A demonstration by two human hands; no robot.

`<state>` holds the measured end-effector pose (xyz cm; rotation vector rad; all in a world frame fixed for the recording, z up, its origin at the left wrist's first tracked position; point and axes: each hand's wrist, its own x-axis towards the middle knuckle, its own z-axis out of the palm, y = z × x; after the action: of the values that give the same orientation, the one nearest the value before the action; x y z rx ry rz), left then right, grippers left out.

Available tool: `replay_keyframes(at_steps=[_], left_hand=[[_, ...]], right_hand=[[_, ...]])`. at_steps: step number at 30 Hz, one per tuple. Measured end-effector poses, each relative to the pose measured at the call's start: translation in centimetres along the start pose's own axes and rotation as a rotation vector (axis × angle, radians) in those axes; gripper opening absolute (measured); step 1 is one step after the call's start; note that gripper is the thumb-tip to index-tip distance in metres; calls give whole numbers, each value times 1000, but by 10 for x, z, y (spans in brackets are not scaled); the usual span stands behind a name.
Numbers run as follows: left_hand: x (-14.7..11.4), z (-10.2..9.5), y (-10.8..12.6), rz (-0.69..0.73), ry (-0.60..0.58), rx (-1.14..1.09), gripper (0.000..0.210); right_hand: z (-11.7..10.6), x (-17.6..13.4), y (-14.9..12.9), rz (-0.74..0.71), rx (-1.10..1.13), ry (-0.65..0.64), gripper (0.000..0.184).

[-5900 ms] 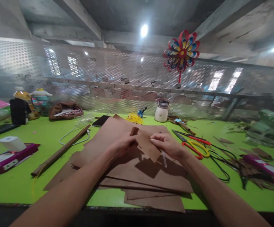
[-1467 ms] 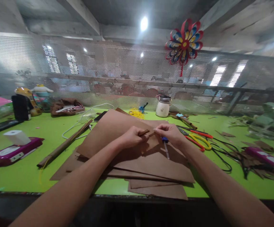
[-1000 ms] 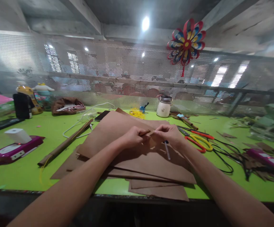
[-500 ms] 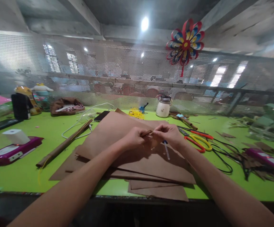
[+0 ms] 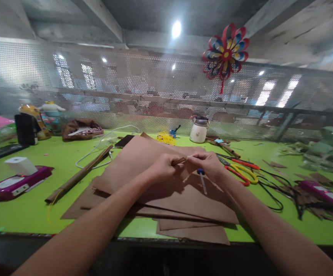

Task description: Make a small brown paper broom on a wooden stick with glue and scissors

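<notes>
Over a stack of brown paper sheets (image 5: 155, 188), both my hands meet around a small folded strip of brown paper (image 5: 179, 161). My left hand (image 5: 164, 167) is closed on the strip, which sticks out past the thumb. My right hand (image 5: 208, 164) pinches at the strip's far end; the fingertips partly hide it. Below the right palm lies a thin tool with a blue end and a pale shaft (image 5: 203, 183). Just right of that hand are scissors with red and yellow handles (image 5: 245, 172).
On the green table (image 5: 17, 216), a rolled brown paper tube (image 5: 77, 176) and white cable lie left. Purple power strips (image 5: 17, 184) sit at both sides. Behind are a phone (image 5: 124, 141), yellow strands (image 5: 166, 138) and a lidded jar (image 5: 198, 130). Black cords (image 5: 272, 191) and paper scraps lie right.
The fingers of my right hand have shifted slightly at the strip's end, and more of the tool's blue end shows. My left hand keeps its hold.
</notes>
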<state>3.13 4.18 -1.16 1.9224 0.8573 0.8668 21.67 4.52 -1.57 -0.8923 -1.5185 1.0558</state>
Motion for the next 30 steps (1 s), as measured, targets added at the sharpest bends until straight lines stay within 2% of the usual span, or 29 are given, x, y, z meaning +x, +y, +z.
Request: replay_keyframes(at_steps=[7, 13, 19, 25, 30], left_hand=[[1, -7, -4, 16, -61, 52, 20], [-2, -15, -1, -51, -161, 93, 28], [-1, -14, -5, -51, -200, 40, 28], [-4, -9, -8, -193, -297, -122, 29], [-6, -12, 1, -140, -320, -180, 25]], right_hand=[[1, -1, 2, 5, 11, 4, 23], [1, -1, 2, 11, 16, -4, 23], [-5, 1, 3, 12, -26, -8, 23], [-15, 6, 8, 44, -74, -18, 29], [-17, 7, 10, 72, -14, -60, 32]])
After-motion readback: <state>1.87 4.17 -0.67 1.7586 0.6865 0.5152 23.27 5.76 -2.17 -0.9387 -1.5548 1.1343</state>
